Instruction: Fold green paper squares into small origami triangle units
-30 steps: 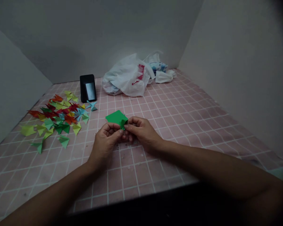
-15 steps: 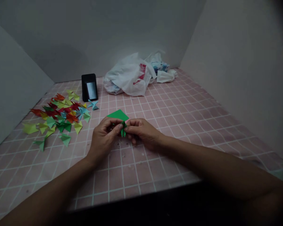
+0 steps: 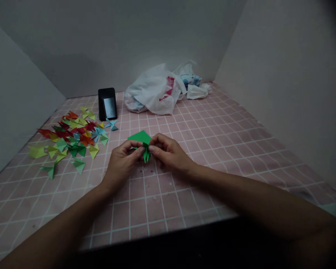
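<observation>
My left hand (image 3: 123,162) and my right hand (image 3: 169,153) meet over the middle of the pink checked table (image 3: 207,149). Both pinch a small folded green paper piece (image 3: 146,154) between thumb and fingers, its point hanging down. Just behind the hands lies a flat green paper square (image 3: 140,136) on the table. A heap of folded paper pieces (image 3: 72,138) in red, yellow, green and blue is spread out to the left of my left hand.
A black phone (image 3: 108,103) stands upright at the back, left of centre. White plastic bags (image 3: 156,89) lie against the back wall. Grey walls close the table on the left, back and right. The table's dark front edge runs below my forearms.
The hands have shifted slightly while working the green piece, which now hangs point down between the fingertips. The view has drifted a little. Nothing else moved.
</observation>
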The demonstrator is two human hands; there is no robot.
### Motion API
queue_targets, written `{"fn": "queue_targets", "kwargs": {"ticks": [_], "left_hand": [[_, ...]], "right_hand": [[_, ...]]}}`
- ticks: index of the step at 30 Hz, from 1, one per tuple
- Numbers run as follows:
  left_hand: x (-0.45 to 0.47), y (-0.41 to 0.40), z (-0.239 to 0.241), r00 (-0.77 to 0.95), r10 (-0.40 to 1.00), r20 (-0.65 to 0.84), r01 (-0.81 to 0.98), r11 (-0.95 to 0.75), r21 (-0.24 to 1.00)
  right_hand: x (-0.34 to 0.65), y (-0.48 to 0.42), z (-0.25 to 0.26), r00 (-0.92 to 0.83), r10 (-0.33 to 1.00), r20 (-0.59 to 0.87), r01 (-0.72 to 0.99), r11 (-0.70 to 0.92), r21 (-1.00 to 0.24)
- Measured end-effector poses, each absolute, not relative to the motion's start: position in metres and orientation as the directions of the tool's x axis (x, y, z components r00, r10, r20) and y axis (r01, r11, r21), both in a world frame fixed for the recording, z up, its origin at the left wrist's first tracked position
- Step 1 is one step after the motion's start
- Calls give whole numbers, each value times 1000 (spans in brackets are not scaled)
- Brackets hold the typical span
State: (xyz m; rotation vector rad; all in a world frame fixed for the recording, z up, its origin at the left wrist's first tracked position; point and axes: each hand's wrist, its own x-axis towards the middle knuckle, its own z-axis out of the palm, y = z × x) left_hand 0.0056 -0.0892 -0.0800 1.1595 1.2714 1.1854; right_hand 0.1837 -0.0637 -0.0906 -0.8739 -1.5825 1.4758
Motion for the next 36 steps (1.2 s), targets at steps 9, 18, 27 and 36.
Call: {"fn": "queue_targets", "kwargs": {"ticks": [9,18,27,36], "left_hand": [[7,-90,-82,4,996,-84,-20,84,996],[9,-92,-79,9,999,-40,1,40,999],[6,-92,-78,26,999,47,176,-51,983],[6,-91,-78,24,994,108,183,-110,977]], "right_hand": [[182,-60,-97,-481,876,23,-134,-48,-990],[180,-61,-98,-502,865,-5,-150,-92,-984],[179,-62,-98,-517,854,-51,-126,-135,-983],[179,-62,-96,-511,858,-50,-125,-132,-983]]}}
